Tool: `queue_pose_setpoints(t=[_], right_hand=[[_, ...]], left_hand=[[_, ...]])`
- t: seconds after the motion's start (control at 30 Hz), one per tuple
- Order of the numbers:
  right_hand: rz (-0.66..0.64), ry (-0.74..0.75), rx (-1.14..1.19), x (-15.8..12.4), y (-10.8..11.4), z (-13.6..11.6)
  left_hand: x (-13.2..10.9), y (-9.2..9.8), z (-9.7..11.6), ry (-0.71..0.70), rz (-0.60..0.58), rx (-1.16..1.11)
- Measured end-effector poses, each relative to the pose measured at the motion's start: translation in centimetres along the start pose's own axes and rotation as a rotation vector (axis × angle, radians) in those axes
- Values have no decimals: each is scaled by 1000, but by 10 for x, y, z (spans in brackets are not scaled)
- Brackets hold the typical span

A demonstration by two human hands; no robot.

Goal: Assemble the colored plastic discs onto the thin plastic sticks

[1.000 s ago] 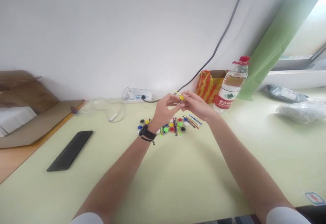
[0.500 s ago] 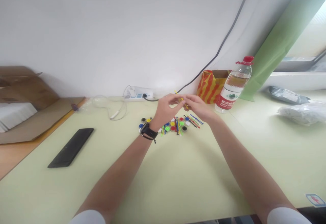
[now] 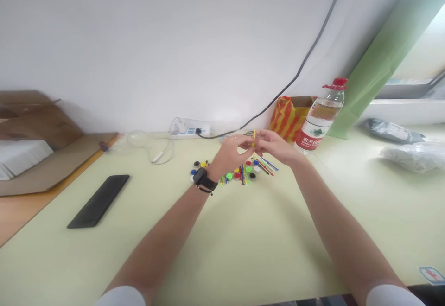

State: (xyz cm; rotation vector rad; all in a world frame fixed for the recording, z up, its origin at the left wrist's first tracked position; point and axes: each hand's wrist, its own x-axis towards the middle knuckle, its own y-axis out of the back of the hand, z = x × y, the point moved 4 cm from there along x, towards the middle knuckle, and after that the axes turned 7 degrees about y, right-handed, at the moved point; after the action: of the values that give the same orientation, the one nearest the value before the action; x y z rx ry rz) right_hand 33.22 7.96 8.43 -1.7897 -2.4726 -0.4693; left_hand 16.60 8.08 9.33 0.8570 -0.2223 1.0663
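My left hand (image 3: 227, 154) and right hand (image 3: 276, 148) pinch a thin yellow strip (image 3: 254, 134); slack fingertips could drop it.

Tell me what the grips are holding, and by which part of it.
A thin yellow strip, pinched near its middle by the left grip and right grip; its ends show above and below. The exact contact is hidden.

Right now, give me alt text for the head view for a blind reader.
A person's left hand and right hand hold a yellow piece over a pale green table bearing colorful discs and sticks. A bottle stands at right; a flat black object lies at left.
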Motion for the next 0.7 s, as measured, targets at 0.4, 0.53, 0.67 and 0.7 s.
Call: queue_pose_setpoints(t=[0.4, 0.53, 0.67, 0.7], right_hand=[[-46, -306, -900, -2, 37, 53], [-140, -321, -904, -3, 39, 65], [-157, -325, -931, -2, 43, 71], [-153, -328, -939, -2, 44, 72]], left_hand=[[-32, -71, -3, 63, -414, 249], [-38, -79, -16, 51, -504, 307], [-32, -66, -26, 38, -427, 314], [-31, -62, -28, 46, -405, 327]])
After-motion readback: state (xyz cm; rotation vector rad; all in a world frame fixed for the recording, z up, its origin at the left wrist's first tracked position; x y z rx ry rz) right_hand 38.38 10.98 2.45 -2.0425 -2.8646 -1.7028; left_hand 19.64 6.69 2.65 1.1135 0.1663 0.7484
